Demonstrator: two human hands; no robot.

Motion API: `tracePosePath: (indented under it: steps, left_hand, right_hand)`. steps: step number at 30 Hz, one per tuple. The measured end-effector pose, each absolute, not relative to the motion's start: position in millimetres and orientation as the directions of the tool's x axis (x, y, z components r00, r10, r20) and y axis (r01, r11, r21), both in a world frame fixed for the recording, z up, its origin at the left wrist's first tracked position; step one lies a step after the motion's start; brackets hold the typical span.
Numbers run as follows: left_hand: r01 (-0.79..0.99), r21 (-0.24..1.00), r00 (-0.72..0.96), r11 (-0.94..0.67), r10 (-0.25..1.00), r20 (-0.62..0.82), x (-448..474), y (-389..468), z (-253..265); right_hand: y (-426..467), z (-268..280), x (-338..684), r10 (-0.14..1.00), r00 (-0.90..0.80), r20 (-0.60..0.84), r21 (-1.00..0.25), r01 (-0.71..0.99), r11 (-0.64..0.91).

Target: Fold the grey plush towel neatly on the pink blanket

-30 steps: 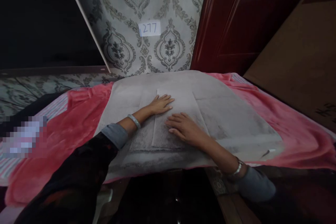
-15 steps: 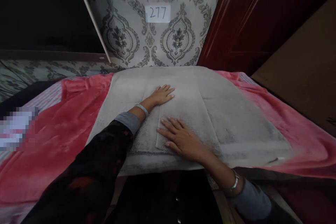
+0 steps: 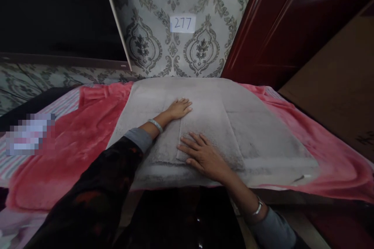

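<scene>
A light grey plush cloth (image 3: 263, 132) lies spread out in front of me, with a folded strip of the same fabric (image 3: 213, 120) standing up slightly along its middle. My left hand (image 3: 179, 109) rests flat near the strip's upper left edge, fingers spread. Closer to me, my right hand (image 3: 206, 157) lies palm down on the strip's lower part, its fingers apart. Neither hand grips anything. Under the grey cloth is a pink plush blanket (image 3: 73, 144), showing on both sides.
Behind the cloth is a patterned wall with a paper marked 277 (image 3: 182, 24). A dark screen (image 3: 61, 15) stands at the left, a dark red wooden panel (image 3: 271, 19) and a brown cardboard box (image 3: 336, 81) at the right. Striped fabric (image 3: 68, 99) shows beneath the blanket.
The view has shifted slightly, so the wall and screen appear lower and further right. Both hands stay flat on the cloth in nearly the same places.
</scene>
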State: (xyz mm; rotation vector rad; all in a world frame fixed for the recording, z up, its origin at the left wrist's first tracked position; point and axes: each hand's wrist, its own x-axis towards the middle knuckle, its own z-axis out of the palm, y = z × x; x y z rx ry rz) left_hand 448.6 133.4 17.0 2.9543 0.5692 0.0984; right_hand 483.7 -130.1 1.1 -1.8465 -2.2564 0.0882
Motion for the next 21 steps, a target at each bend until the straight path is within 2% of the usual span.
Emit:
tracePosePath:
  steps: [6, 11, 15, 21]
  left_hand:
    - [0.234, 0.122, 0.969, -0.964, 0.241, 0.047, 366.2, 94.5, 7.6]
    - [0.256, 0.099, 0.963, -0.962, 0.263, 0.065, 335.6, 75.4, 1.6]
    - [0.250, 0.123, 0.959, -0.960, 0.263, 0.103, 338.9, 77.8, -1.6]
    - [0.209, 0.204, 0.960, -0.956, 0.241, 0.146, 334.4, 88.7, -8.1]
  right_hand:
    - [-130.5, -1.8, 482.7, 0.968, -0.192, 0.163, -0.187, 0.957, 0.221]
    - [-132.2, -0.9, 484.0, 0.967, -0.191, 0.170, -0.208, 0.952, 0.224]
    - [-124.9, 10.8, 478.7, 0.972, -0.179, 0.151, -0.281, 0.935, 0.216]
    - [-105.9, 12.6, 453.7, 0.928, -0.328, 0.176, -0.295, 0.882, 0.368]
